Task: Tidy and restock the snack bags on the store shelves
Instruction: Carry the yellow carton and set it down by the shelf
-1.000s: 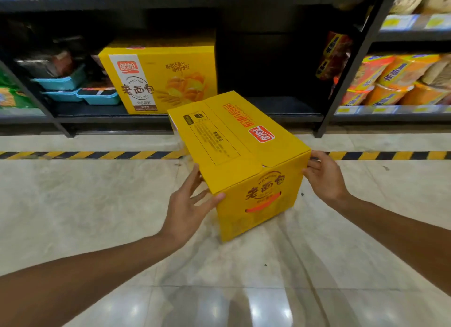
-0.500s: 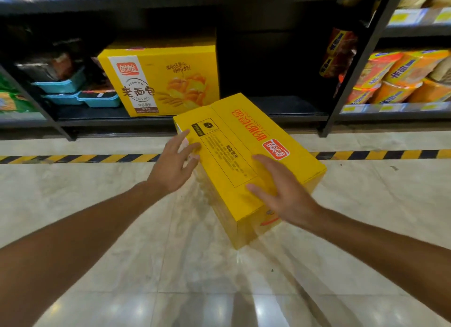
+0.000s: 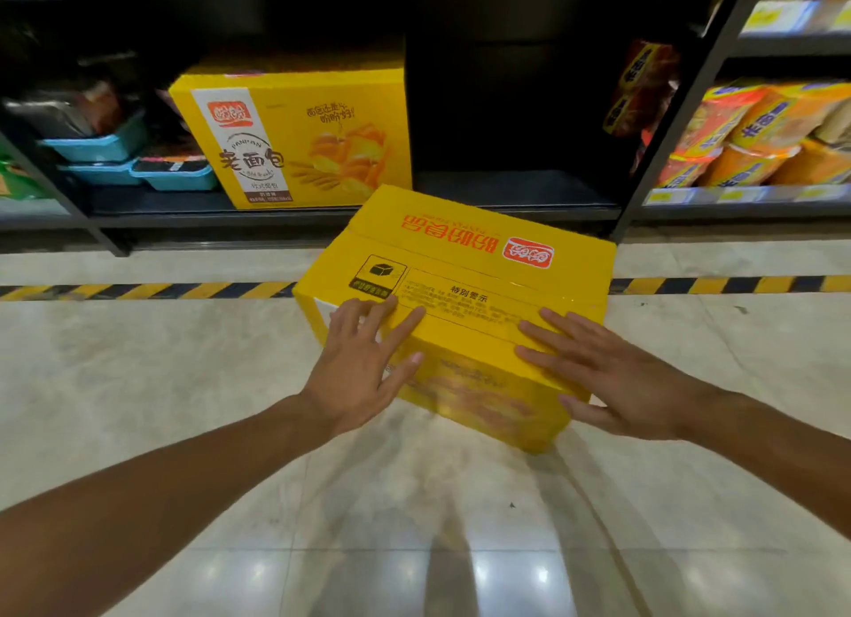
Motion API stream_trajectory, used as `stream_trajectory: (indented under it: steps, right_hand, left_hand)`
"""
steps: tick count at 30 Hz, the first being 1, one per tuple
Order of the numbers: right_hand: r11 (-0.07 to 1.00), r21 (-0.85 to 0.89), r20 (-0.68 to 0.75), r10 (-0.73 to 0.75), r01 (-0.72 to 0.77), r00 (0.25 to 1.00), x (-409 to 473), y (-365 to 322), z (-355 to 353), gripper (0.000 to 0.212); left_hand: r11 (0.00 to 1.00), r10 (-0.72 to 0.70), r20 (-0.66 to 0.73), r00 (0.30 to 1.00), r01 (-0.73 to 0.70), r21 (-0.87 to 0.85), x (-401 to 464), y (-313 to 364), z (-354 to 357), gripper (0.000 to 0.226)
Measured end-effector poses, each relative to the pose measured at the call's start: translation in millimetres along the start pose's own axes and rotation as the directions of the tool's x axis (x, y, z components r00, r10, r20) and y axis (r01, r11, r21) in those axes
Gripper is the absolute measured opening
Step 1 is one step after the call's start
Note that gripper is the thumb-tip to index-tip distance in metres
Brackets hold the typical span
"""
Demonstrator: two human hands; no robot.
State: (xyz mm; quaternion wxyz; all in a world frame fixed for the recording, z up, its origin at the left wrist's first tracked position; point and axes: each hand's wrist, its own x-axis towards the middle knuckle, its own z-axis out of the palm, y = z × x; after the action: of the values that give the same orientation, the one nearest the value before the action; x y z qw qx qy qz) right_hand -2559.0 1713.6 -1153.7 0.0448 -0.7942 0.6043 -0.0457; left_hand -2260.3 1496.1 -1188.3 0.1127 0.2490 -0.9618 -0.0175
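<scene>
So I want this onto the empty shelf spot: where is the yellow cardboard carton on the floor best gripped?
Probably by the two short end faces of the yellow cardboard carton, one hand coming in from each side. Its top is broad, flat and closed, and the left hand and right hand resting there get no hold.

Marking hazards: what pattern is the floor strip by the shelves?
Yellow and black diagonal-striped floor tape, clearest in the head view.

we reached both bare arms forward from seven and four o'clock. our left hand [image 3: 357, 363] lay flat with fingers spread and straight, pointing toward one o'clock, thumb out to the right. our right hand [image 3: 612, 377] lay flat too, straight fingers fanned toward ten o'clock.
</scene>
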Motion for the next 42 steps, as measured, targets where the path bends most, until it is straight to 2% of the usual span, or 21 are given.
stream_trajectory:
  steps: [1,3,6,9,10,11,12,13,14,15,17,18,20,24,28,33,35,39,42]
  right_hand:
    - [0.999,-0.038,-0.025,-0.027,0.026,0.999,-12,10,-3,0.058]
    - [0.998,-0.069,-0.066,0.007,-0.012,0.998,-30,34,-7,0.055]
    - [0.983,-0.076,-0.077,0.161,-0.167,0.984,-39,71,-7,0.073]
    - [0.922,0.002,-0.146,0.383,-0.386,0.912,-23,79,-6,0.089]
    - [0.885,0.05,-0.159,0.465,-0.464,0.871,-13,74,-5,0.085]
    - [0.867,0.097,-0.191,0.497,-0.488,0.846,-2,63,-6,0.071]
    - [0.88,0.123,-0.243,0.475,-0.459,0.846,8,51,-3,0.055]
    - [0.903,0.139,-0.27,0.43,-0.407,0.862,17,35,0,0.047]
    - [0.93,0.157,-0.274,0.366,-0.334,0.889,26,18,4,0.048]
    - [0.944,0.186,-0.264,0.315,-0.273,0.912,35,-4,7,0.049]
    - [0.953,0.24,-0.237,0.244,-0.187,0.94,49,-48,17,0.059]
    - [0.952,0.246,-0.164,0.225,-0.181,0.961,54,-70,21,0.071]
    - [0.954,0.168,0.013,0.251,-0.25,0.968,60,-103,26,0.094]
    - [0.931,-0.004,0.126,0.363,-0.366,0.923,68,-116,33,0.12]
    - [0.953,-0.009,0.073,0.304,-0.304,0.95,58,-102,36,0.124]
    - [0.987,-0.133,0.071,0.097,-0.087,0.993,38,-44,20,0.113]
    - [0.985,-0.166,0.092,0.069,-0.053,0.993,27,-14,9,0.107]
    - [0.985,-0.073,0.058,0.16,-0.156,0.985,-11,31,-2,0.093]
    - [0.976,-0.024,-0.062,0.215,-0.217,0.975,-33,20,7,0.081]
  left_hand:
    - [1.0,0.008,0.019,1.0,-0.008,0.003,-6,11,-1,0.063]
    - [0.996,0.083,0.018,0.996,-0.083,0.03,-15,31,-5,0.066]
    - [0.973,0.222,0.067,0.973,-0.225,0.042,-23,61,-14,0.068]
    - [0.907,0.416,0.095,0.904,-0.404,-0.121,-13,74,-27,0.057]
    - [0.88,0.458,0.093,0.884,-0.435,-0.193,-5,70,-33,0.053]
    - [0.87,0.451,0.088,0.888,-0.416,-0.265,5,60,-39,0.052]
    - [0.879,0.383,0.07,0.921,-0.34,-0.336,15,46,-44,0.053]
    - [0.894,0.26,0.046,0.964,-0.223,-0.39,24,28,-49,0.056]
    - [0.907,0.111,0.026,0.993,-0.09,-0.412,31,8,-53,0.06]
    - [0.916,-0.034,0.028,0.999,0.043,-0.4,36,-14,-55,0.064]
    - [0.883,-0.274,0.131,0.953,0.303,-0.358,38,-46,-57,0.07]
    - [0.835,-0.36,0.223,0.906,0.42,-0.357,36,-57,-55,0.07]
    - [0.728,-0.421,0.39,0.819,0.562,-0.393,32,-67,-52,0.072]
    - [0.675,-0.429,0.427,0.796,0.596,-0.434,27,-64,-54,0.074]
    - [0.695,-0.392,0.444,0.806,0.576,-0.431,13,-57,-60,0.083]
    - [0.751,-0.296,0.482,0.825,0.513,-0.416,0,-53,-59,0.108]
    - [0.758,-0.258,0.505,0.824,0.496,-0.424,2,-45,-59,0.108]
    - [0.789,-0.179,0.509,0.842,0.432,-0.437,12,-21,-51,0.071]
    - [0.72,-0.158,0.545,0.824,0.474,-0.507,20,-17,-45,0.085]
